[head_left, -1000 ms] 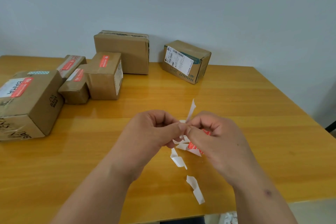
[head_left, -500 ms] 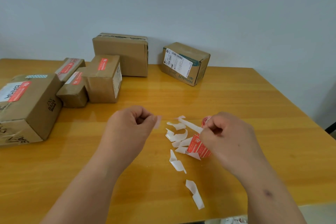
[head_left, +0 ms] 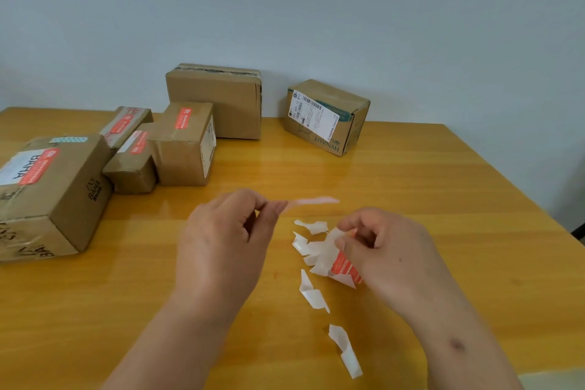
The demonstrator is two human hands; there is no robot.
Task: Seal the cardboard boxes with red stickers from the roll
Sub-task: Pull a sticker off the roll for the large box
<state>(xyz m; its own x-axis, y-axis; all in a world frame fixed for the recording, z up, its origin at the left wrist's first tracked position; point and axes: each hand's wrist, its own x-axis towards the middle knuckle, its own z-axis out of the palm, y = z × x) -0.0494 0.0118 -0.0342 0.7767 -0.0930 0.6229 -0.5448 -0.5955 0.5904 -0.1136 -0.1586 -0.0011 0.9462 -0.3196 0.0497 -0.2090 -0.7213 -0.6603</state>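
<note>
Left hand (head_left: pixel 221 237) pinches a peeled sticker (head_left: pixel 313 200) jutting rightward from its fingertips; right hand (head_left: pixel 384 250) curls round the sticker roll (head_left: pixel 343 267), backing scraps (head_left: pixel 311 294) just beside its fingers.

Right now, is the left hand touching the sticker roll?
Apart. The head view shows bare table between the left hand and the sticker roll, which the right hand holds.

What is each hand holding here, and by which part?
The left hand pinches a peeled sticker by its near end, the rest sticking out blurred. The right hand grips the sticker roll at its upper side, over loose backing paper.
</note>
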